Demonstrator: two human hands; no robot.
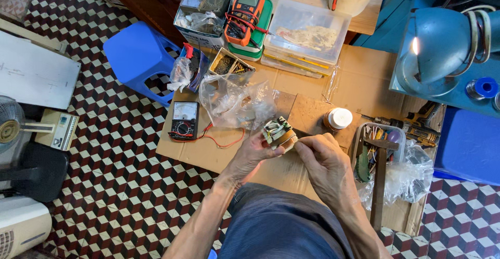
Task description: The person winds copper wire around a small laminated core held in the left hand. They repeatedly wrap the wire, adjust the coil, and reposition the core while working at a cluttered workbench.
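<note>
Both hands (291,152) around a half-hidden, perhaps wire-wound, small part (279,132).

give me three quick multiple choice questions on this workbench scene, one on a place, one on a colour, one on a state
1. Where does the black analog multimeter lie?
A. on the cardboard sheet, left of the hands
B. on the blue stool
C. inside the clear lidded box

2. What colour is the plastic stool?
A. red
B. blue
C. white

3. How is the small wound transformer placed?
A. flat on the cardboard, untouched
B. inside the plastic bag
C. held up between both hands

Answers:
1 A: it rests on the cardboard's left end, red lead trailing toward the hands.
2 B: its seat is plain blue.
3 C: the left hand and right hand grip it above the cardboard.
</note>
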